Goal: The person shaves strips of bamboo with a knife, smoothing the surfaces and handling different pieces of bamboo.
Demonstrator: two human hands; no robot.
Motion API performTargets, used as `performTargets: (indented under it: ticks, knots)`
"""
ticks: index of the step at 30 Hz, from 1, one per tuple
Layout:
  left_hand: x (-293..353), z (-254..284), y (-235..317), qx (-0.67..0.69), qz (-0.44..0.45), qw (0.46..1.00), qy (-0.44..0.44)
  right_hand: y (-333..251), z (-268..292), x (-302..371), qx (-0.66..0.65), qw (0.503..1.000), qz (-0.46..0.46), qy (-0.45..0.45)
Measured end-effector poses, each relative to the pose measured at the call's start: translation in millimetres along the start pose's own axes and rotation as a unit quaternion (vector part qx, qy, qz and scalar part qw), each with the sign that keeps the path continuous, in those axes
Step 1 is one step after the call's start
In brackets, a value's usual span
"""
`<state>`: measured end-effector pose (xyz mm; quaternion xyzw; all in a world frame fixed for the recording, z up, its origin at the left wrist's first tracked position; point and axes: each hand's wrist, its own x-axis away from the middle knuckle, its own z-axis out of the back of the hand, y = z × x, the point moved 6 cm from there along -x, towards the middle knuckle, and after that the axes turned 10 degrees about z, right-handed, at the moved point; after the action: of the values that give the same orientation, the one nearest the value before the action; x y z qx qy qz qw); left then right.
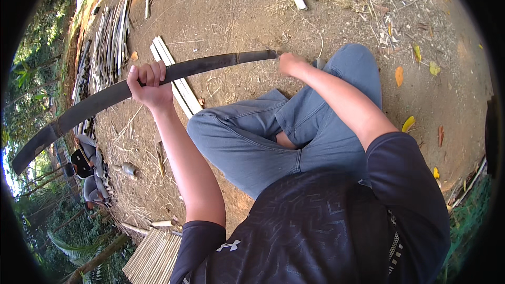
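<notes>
On my head feed, I see the left hand (151, 85) with its fingers clamped around a long dark pole (205, 64), which passes over pale strips (188, 95) on the ground. The right hand (291, 65) is curled at its narrow end; what those fingers grip, I cannot tell.

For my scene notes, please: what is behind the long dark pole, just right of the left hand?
Pale strips lie on the ground, showing on both sides of the pole. Their covered middle cannot be seen.
</notes>
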<state>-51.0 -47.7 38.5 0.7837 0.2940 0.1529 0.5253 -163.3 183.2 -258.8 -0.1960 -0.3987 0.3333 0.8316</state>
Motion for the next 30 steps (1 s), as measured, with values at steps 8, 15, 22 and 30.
performTargets:
  ticks: [8,15,22,30]
  knots:
    - [5.9,30.7,5.8,0.021,0.007,0.999,0.026,16.6,3.7,-24.2,0.058,0.997,-0.019,-0.043]
    - [2.3,34.1,5.7,0.016,-0.006,1.0,0.02,24.4,-6.7,-34.2,0.043,0.998,-0.051,-0.008]
    - [1.4,9.5,-0.9,0.019,0.012,1.0,-0.015,45.3,-17.3,-35.2,0.021,0.997,-0.076,0.002]
    - [6.4,3.7,2.6,0.0,0.021,0.998,-0.06,-61.4,49.0,23.9,-0.044,0.994,0.079,0.06]
